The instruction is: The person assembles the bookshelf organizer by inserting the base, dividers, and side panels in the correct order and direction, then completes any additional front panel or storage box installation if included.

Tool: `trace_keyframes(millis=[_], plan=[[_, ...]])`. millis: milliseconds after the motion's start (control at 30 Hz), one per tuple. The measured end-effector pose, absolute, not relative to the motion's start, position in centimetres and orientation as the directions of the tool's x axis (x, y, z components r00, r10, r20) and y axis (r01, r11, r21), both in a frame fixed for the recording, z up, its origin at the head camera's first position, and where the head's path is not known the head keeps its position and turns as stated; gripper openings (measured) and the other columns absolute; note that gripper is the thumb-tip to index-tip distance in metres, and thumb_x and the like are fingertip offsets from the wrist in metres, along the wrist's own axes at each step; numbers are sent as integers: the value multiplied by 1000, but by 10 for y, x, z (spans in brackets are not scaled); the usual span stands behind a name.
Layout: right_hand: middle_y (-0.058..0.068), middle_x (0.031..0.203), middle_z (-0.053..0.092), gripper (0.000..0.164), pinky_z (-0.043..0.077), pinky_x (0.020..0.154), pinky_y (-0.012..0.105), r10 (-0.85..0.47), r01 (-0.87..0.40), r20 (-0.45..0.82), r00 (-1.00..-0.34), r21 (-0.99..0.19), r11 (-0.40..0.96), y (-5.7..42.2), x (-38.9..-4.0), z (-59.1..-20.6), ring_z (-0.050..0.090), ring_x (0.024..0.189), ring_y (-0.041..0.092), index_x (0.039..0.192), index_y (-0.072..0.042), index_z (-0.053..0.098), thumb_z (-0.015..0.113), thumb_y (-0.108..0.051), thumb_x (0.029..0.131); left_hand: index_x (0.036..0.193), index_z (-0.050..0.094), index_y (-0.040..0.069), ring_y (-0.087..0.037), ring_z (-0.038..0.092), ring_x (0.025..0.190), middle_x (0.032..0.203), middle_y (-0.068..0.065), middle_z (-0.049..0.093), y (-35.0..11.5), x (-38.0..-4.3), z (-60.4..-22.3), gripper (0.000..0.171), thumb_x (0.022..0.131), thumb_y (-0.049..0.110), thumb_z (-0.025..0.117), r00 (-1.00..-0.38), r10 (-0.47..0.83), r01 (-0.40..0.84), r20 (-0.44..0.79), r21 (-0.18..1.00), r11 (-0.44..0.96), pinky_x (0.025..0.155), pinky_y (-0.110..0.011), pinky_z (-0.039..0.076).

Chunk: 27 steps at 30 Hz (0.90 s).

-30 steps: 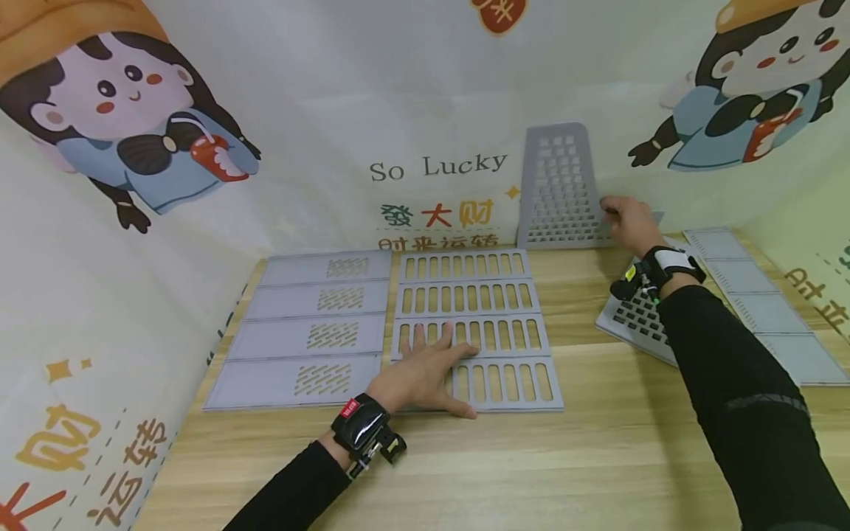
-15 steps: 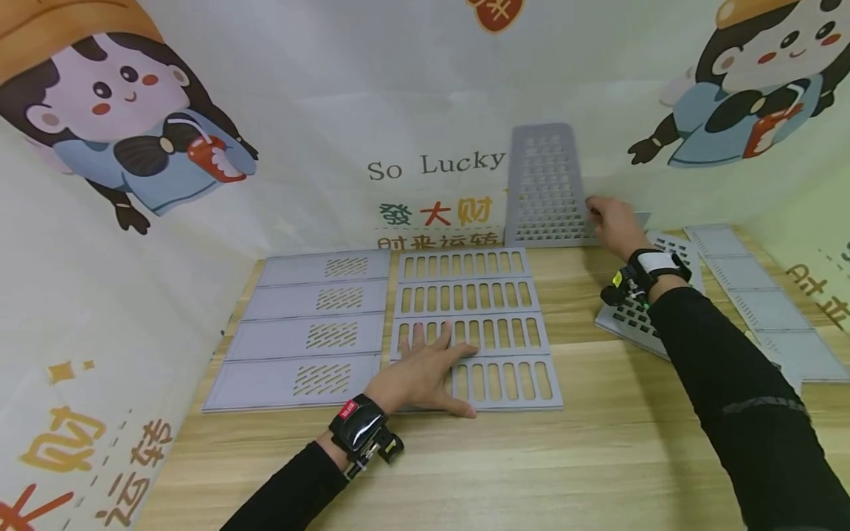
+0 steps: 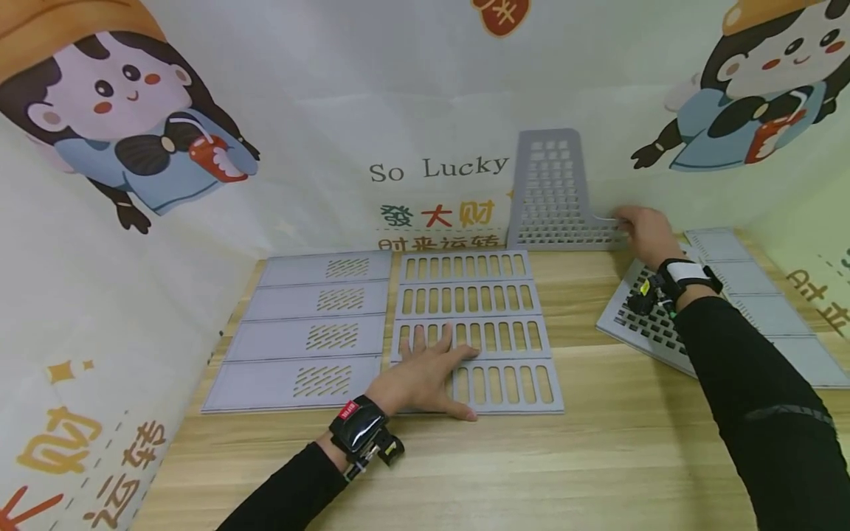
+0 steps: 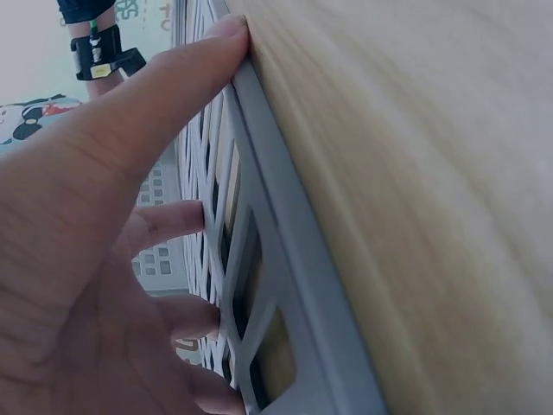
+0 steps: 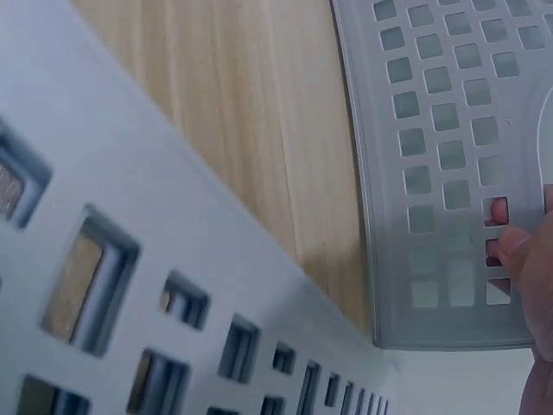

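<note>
A grey, roughly L-shaped perforated panel (image 3: 550,192) stands upright against the back wall, its tall part on the left. My right hand (image 3: 647,232) pinches the end of its low right arm. In the right wrist view the thumb (image 5: 515,251) lies on the near face, and fingertips behind show through the square holes. My left hand (image 3: 425,375) rests with spread fingers on the front of a flat grey panel with rows of long slots (image 3: 491,299). Its thumb (image 4: 226,28) lies at that panel's front edge in the left wrist view.
Left of the slotted panel lies a grey panel with slanted slits (image 3: 265,339). Another perforated panel (image 3: 627,328) lies slanted under my right wrist. A narrow grey panel (image 3: 770,295) lies along the right side. A printed cloth (image 3: 299,96) walls the wooden table (image 3: 531,472).
My right hand has shifted from beside the upright panel's tall part to its lower right end, baring more of it. The panel has slid slightly left. My left hand has stayed in place.
</note>
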State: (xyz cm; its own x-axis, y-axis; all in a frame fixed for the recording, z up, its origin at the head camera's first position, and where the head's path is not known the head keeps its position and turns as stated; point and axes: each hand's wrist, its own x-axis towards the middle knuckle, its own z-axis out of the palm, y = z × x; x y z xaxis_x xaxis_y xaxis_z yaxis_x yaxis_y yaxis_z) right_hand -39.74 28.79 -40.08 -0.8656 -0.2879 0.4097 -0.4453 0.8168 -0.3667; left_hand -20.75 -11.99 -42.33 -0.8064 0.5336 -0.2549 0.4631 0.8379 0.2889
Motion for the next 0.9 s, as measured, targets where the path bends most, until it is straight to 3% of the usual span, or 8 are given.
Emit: trace_keyframes(millis=[500, 700, 900], plan=[[35, 111, 63, 22, 45, 89, 62, -291, -450, 409, -865, -376, 810, 275, -403, -396, 59, 103, 53, 111, 15, 64, 50, 18, 95, 158, 38, 31, -70, 3, 136, 164, -27, 11, -125, -208, -421, 101, 74, 70, 78, -803, 542, 478, -248, 273, 835, 106, -79, 7], [36, 111, 63, 25, 45, 90, 62, -310, -437, 370, -876, -338, 833, 290, -399, -393, 59, 103, 53, 114, 15, 63, 52, 19, 91, 159, 36, 32, -68, 2, 138, 165, -25, 8, -124, -208, -421, 101, 75, 71, 76, -801, 540, 477, -257, 271, 836, 108, -77, 6], [38, 112, 60, 26, 45, 87, 64, -245, -367, 333, -910, -375, 851, 309, -397, -398, 56, 104, 56, 115, 15, 61, 49, 19, 93, 158, 37, 32, -68, 3, 138, 165, -24, 9, -121, -208, -423, 101, 74, 71, 77, -797, 546, 477, -257, 287, 831, 109, -76, 4]])
